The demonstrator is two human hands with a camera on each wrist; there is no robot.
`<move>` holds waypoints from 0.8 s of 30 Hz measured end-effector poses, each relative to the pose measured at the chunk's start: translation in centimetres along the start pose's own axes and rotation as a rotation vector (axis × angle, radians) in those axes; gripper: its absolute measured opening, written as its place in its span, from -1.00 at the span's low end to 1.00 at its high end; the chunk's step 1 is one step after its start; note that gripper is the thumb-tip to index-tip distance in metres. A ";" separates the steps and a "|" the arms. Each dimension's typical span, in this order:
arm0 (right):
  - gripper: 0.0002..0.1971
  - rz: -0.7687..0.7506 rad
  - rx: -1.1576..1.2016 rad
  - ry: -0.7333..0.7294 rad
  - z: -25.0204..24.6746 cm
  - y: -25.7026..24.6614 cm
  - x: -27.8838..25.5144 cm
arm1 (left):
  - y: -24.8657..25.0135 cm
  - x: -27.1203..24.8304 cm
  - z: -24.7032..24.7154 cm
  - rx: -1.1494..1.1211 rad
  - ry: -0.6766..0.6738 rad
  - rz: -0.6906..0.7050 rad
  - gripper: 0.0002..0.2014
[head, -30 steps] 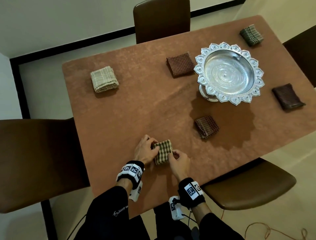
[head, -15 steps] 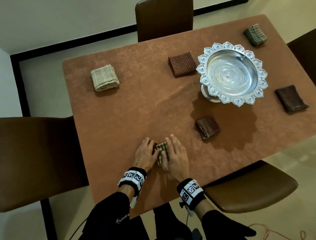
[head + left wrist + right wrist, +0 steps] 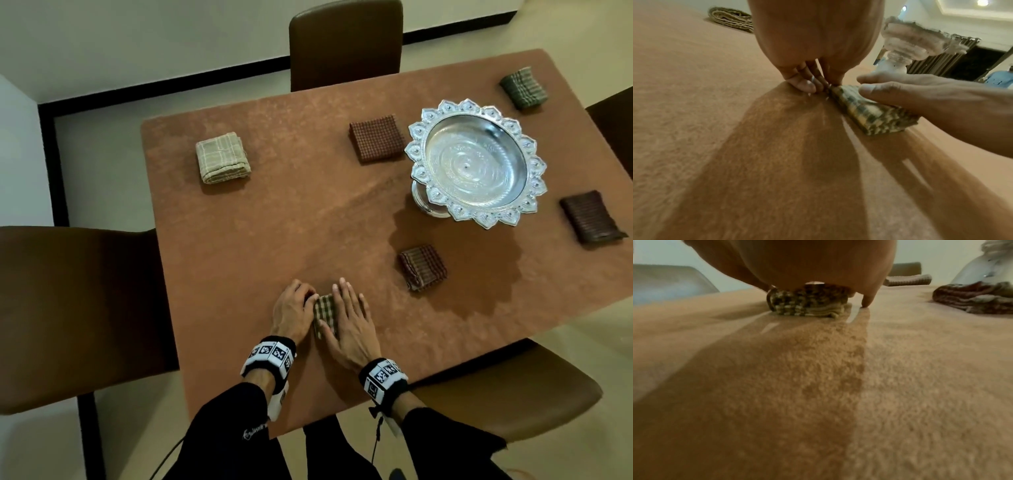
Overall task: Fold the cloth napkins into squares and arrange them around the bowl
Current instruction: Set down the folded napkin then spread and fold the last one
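A small green checked napkin, folded into a thick square, lies near the table's front edge. My right hand lies flat on top of it with straight fingers, pressing it down; the little finger touches the table beside the napkin. My left hand is at the napkin's left edge, with curled fingers pinching its far corner. The silver pedestal bowl stands at the right. Around it lie several folded napkins: red-brown, green, dark brown, brown plaid.
A beige folded napkin lies alone at the far left of the brown table. Brown chairs stand at the left, the far side and the near right. The table's front edge runs just behind my wrists.
My right hand let go of the napkin's right edge and spread flat over the napkin. My left hand stayed at the left edge. In the last half second little moved.
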State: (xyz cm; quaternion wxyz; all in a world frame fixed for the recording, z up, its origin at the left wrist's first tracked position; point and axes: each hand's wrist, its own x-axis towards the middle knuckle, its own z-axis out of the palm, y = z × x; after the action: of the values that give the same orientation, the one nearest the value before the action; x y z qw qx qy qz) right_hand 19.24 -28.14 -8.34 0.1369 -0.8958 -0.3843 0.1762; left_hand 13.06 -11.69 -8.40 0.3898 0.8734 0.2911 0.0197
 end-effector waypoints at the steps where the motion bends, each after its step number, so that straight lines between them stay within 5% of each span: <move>1: -0.24 0.041 0.078 0.051 -0.5 -0.1 -0.3 | 0.2 -0.3 0.0 -0.009 0.004 -0.027 -0.88; 4: -0.35 0.333 0.335 0.239 -1.6 -0.2 -1.4 | 0.6 -2.0 0.1 -0.084 0.063 -0.211 -0.82; 8: -0.49 0.631 0.504 0.172 -2.4 -0.7 -0.9 | 1.8 -3.9 0.4 -0.137 0.037 -0.419 -0.78; 15: -0.66 0.736 0.617 0.039 -2.3 -1.2 0.8 | 3.0 -2.1 0.2 -0.549 0.041 -0.754 -0.83; 20: -0.81 0.634 0.728 0.005 -2.6 -1.3 0.4 | 2.6 -2.0 -1.1 -0.682 -0.011 -0.620 -0.79; 24: -0.81 0.589 1.038 -0.063 -2.2 -2.9 0.6 | 2.0 -2.6 -3.7 -0.806 0.012 -0.634 -0.74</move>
State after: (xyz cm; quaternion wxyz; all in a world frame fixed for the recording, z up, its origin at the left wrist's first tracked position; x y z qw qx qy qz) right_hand 18.70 -25.97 -5.38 0.4907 -0.7749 0.0129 0.3982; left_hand 10.91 -11.61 -3.96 0.6807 0.5225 0.5133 0.0160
